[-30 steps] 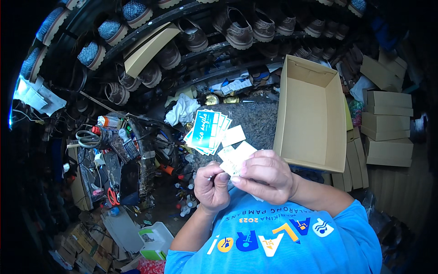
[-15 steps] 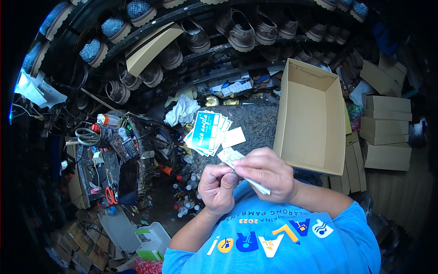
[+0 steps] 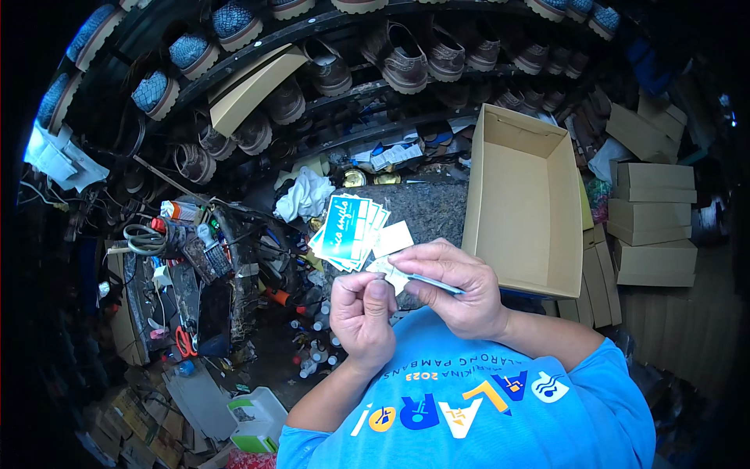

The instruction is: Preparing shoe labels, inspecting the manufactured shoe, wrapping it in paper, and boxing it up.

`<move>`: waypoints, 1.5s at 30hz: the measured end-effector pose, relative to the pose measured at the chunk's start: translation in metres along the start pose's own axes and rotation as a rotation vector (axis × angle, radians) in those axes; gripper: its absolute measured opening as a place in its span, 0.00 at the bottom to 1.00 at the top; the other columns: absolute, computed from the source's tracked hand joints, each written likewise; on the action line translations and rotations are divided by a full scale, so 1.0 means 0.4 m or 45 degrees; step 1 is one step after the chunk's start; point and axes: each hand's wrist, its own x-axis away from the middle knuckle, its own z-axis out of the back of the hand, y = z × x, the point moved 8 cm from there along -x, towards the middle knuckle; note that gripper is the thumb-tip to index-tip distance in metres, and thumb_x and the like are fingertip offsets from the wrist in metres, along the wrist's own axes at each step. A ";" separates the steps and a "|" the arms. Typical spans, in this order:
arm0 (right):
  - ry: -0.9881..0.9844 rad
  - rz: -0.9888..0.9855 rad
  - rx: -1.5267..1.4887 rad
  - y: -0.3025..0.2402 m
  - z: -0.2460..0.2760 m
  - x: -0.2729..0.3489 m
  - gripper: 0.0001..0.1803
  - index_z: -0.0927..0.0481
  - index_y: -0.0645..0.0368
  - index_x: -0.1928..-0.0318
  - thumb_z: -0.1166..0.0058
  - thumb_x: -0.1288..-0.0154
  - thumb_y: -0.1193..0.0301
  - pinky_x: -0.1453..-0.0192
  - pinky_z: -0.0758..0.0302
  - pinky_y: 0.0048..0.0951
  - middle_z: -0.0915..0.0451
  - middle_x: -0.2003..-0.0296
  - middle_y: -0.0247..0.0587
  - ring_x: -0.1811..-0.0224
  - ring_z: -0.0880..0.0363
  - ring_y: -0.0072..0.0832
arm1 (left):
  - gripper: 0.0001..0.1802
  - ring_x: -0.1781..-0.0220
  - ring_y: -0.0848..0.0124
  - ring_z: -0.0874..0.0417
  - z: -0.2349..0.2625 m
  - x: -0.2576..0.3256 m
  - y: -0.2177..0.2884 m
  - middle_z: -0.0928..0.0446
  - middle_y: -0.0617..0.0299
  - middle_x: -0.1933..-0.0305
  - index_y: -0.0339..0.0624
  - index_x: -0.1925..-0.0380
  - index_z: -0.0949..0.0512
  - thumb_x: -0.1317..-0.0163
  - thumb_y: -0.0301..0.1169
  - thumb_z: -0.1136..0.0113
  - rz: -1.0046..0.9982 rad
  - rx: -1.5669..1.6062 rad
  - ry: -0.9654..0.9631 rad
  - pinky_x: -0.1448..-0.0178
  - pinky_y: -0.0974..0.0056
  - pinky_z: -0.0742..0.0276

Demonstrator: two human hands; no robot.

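Two hands, close together, just past our blue shirt [image 3: 484,391]. Our right hand [image 3: 461,293] clamps a thin dark-edged stack [image 3: 439,284] and touches a pale printed slip [image 3: 398,283]; our left hand [image 3: 363,320] has thumb and finger pinched at the slip's left edge, can't tell how firmly.

Change: half a second ago we see one slanted pale strip poking out below the right hand; now stack and slip show at separate angles. Our read: the papers are split enough to tell apart, and both are off the block.

Just beyond the fingers, a white card [image 3: 394,237] lies against fanned blue-and-white cards [image 3: 344,227] on the dark block [image 3: 441,207]. Open box [image 3: 523,215] to the right. Farther: stacked boxes [image 3: 650,223], then brown shoes [image 3: 405,62] in rows.
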 end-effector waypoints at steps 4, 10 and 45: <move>0.048 -0.083 -0.071 0.014 0.004 0.003 0.22 0.17 0.61 0.44 0.41 0.39 0.85 0.39 0.24 0.33 0.19 0.46 0.45 0.41 0.21 0.36 | 0.08 0.81 0.81 0.37 0.002 -0.015 -0.008 0.29 0.62 0.76 0.42 0.55 0.31 0.22 0.35 0.52 0.121 0.135 -0.052 0.79 0.75 0.41; 0.103 0.038 -0.098 0.009 0.052 -0.039 0.33 0.27 0.60 0.33 0.44 0.41 0.89 0.38 0.24 0.29 0.32 0.36 0.48 0.37 0.25 0.36 | 0.09 0.84 0.82 0.40 -0.016 -0.061 -0.021 0.31 0.63 0.77 0.44 0.53 0.31 0.21 0.37 0.56 0.344 0.225 -0.147 0.81 0.75 0.42; -0.091 -0.805 -0.771 0.133 0.250 -0.073 0.31 0.34 0.73 0.32 0.53 0.37 0.76 0.37 0.23 0.37 0.25 0.42 0.57 0.43 0.22 0.41 | 0.23 0.53 0.46 0.15 -0.090 -0.156 -0.285 0.18 0.39 0.58 0.32 0.45 0.29 0.28 0.42 0.45 0.515 -1.487 -0.747 0.48 0.51 0.23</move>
